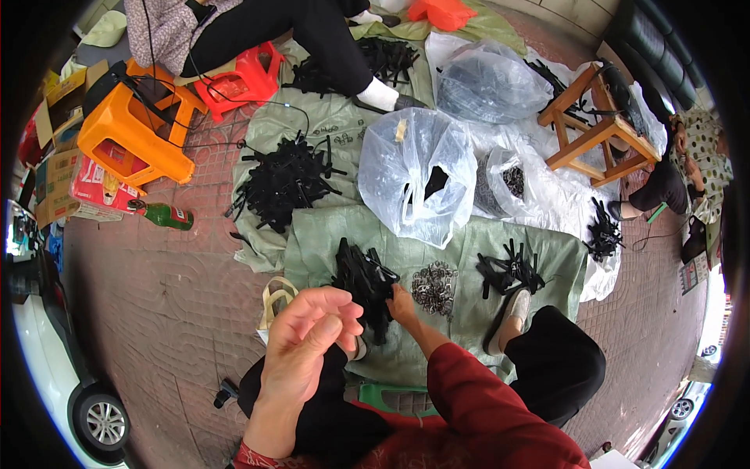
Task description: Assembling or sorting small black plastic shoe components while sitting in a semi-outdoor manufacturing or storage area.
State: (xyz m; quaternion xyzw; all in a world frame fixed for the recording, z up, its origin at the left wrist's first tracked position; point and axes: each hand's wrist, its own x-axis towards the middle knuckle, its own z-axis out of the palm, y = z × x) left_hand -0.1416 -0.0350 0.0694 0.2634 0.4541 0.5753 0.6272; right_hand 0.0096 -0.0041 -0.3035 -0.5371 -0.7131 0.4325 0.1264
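Note:
My left hand [308,336] is raised over my lap, palm up, its fingers loosely curled and apart with nothing visible in them. Low over the green woven sheet [461,336], my right hand [404,306] reaches to the right edge of a heap of black straps [361,281]. Its fingers are closed on a strap there; the fingertips blend into the heap. Just right of that hand lies a round pile of small metal rings or buckles [435,288]. A smaller bunch of black straps [510,270] rests farther right, by my right shoe [512,316].
Beyond the sheet stand clear plastic bags [418,172] and a large black strap pile [289,181]. An orange stool [141,133], a green bottle [164,215] and boxes are at left. A wooden stool [601,129] stands far right. Other people sit at the far side and right.

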